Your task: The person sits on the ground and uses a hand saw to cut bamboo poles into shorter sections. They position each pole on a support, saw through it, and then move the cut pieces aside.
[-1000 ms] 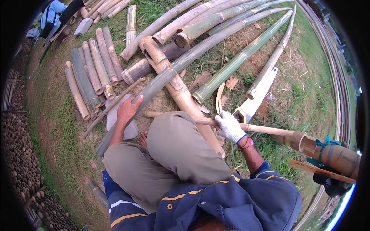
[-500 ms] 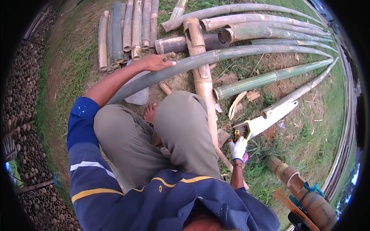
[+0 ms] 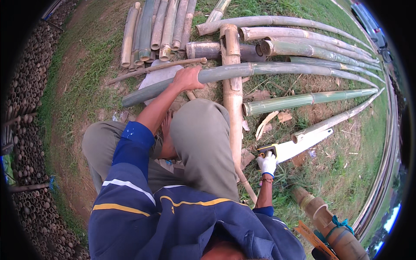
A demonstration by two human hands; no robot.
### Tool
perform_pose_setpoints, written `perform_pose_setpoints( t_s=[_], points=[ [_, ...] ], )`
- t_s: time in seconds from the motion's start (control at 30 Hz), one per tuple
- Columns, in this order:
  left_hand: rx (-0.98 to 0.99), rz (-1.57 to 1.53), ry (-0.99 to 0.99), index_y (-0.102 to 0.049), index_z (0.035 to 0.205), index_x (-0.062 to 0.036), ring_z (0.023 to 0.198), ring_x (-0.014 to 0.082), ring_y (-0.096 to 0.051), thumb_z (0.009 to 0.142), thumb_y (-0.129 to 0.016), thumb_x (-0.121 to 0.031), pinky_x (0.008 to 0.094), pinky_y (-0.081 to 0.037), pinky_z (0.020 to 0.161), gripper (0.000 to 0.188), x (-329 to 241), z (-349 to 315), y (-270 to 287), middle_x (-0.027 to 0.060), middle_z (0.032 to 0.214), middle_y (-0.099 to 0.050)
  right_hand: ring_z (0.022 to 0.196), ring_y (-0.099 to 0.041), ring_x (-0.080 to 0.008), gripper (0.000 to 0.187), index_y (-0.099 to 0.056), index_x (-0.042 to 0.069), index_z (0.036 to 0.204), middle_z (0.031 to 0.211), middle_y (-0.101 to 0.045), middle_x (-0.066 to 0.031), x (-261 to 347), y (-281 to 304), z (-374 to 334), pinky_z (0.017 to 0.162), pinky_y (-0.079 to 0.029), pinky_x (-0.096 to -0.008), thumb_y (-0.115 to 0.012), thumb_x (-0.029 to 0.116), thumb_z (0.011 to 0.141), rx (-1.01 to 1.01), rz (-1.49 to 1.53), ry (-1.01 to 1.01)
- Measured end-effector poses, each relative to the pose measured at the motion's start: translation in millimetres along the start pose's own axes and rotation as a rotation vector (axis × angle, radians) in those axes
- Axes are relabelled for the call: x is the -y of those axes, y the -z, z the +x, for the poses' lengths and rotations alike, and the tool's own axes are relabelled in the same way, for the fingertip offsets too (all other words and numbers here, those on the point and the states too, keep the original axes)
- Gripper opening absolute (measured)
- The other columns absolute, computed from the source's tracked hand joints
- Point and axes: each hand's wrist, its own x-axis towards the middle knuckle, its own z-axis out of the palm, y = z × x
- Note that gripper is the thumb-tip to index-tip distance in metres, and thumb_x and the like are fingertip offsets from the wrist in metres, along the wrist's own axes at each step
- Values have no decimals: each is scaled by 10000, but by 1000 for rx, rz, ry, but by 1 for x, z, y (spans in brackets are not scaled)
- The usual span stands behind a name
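My bare left hand is wrapped over a long grey-green bamboo pole, a short way in from its near left end. This pole lies across an upright-running bamboo post with a notched upper end. On my right, my white-gloved right hand grips the black and yellow handle of a handsaw, whose wide pale blade points to the far right on the grass. The glove hides part of the handle. My knees are bent on both sides of my bare foot.
Several long bamboo poles fan out to the right. Short cut bamboo lengths lie at the upper left, beside a thin stick. A tied bamboo holder stands lower right. Stacked bamboo lines the left edge.
My left hand has shifted its hold on the pole, and the pole's left end has come into view. My left knee has swung outward. My right hand has closed round the saw handle.
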Motion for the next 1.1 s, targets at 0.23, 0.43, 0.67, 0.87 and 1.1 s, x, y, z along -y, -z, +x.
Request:
perform_pose_setpoints(
  t_s=[0.23, 0.43, 0.67, 0.87, 1.1],
  points=[
    [-451, 146, -146, -584, 1240, -96, 1187, 397, -694, 725, -949, -220, 536, -572, 947, 643, -12, -15, -55, 175, 1189, -715, 998, -711, -479, 544, -660, -34, 1075, 1076, -731, -285, -9, -15, 9, 901, -578, -561, -875, 371, 783, 16, 119, -85],
    [-221, 25, -16, -677, 1299, -88, 1075, 399, -756, 709, -929, -338, 532, -591, 947, 689, 2, -8, -31, 202, 1119, -782, 954, -698, -399, 459, -612, -64, 1251, 1069, -690, -259, 41, 117, -35, 882, -562, -490, -816, 222, 956, -275, 365, -103],
    [-48, -28, -76, -730, 1370, -127, 1127, 393, -757, 680, -916, -419, 512, -582, 1013, 771, 1, 20, -14, 207, 1175, -798, 790, -553, -142, 216, -502, 44, 1215, 982, -575, -28, 54, 254, -74, 703, -518, -347, -630, 179, 1105, -427, 900, -264],
    [46, -68, -108, -733, 1365, -67, 1201, 390, -729, 647, -905, -504, 481, -563, 1057, 858, 14, 43, -12, 221, 1288, -767, 931, -627, -181, 397, -416, 51, 1328, 1176, -629, -116, 143, 278, -86, 899, -526, -342, -660, 71, 1016, -616, 1123, -25],
    [13, -5, -99, -708, 1381, -49, 1198, 396, -737, 650, -916, -499, 498, -570, 1057, 883, 8, 34, -10, 228, 1284, -770, 859, -587, -165, 438, -420, 130, 1247, 997, -596, -81, 169, 288, -57, 774, -490, -315, -695, 62, 913, -373, 1127, 417]
  ],
)
